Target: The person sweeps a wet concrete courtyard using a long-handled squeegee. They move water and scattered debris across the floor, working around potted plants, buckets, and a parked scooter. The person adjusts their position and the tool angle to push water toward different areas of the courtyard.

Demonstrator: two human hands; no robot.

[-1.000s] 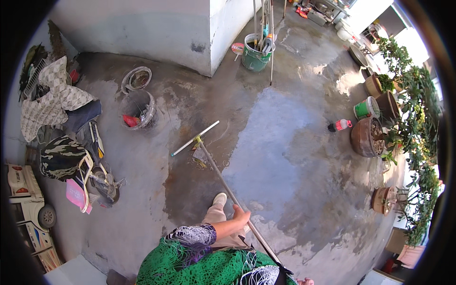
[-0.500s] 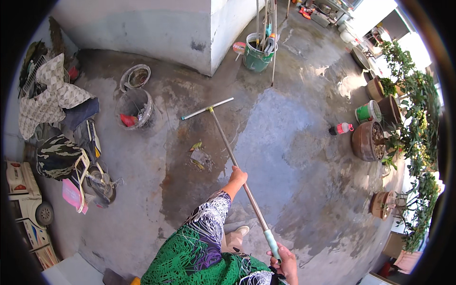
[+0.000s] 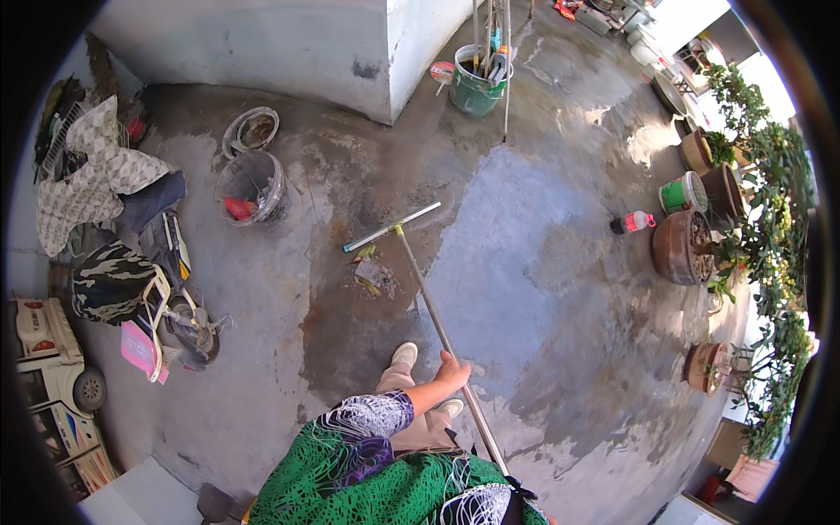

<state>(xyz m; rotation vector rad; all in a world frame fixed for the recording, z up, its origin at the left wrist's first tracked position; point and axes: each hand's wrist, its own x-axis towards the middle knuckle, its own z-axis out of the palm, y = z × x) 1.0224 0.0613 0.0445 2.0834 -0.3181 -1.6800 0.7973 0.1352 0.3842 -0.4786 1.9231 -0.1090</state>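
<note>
My left hand (image 3: 452,374) is wrapped round the metal pole of a floor squeegee (image 3: 429,302). The pole slants up and away to a wide blade (image 3: 392,228) on the wet floor, just beyond a small heap of litter (image 3: 374,274) with leaves and a greyish scrap. At the bottom edge, the pole's lower end passes out of sight by my patterned sleeve. Of my right hand only a sliver of skin shows there; its fingers are hidden.
Left of the blade stand a clear bucket (image 3: 252,194) with rubbish and a covered pile (image 3: 96,175). A green bucket of tools (image 3: 477,92) stands by the wall corner. On the right are a bottle (image 3: 632,222) and potted plants (image 3: 682,245); a toy truck (image 3: 61,376) is far left.
The squeegee blade has come nearer and slightly right, close to the litter. My left hand has moved back toward me with the pole; my right hand has dropped almost out of view.
</note>
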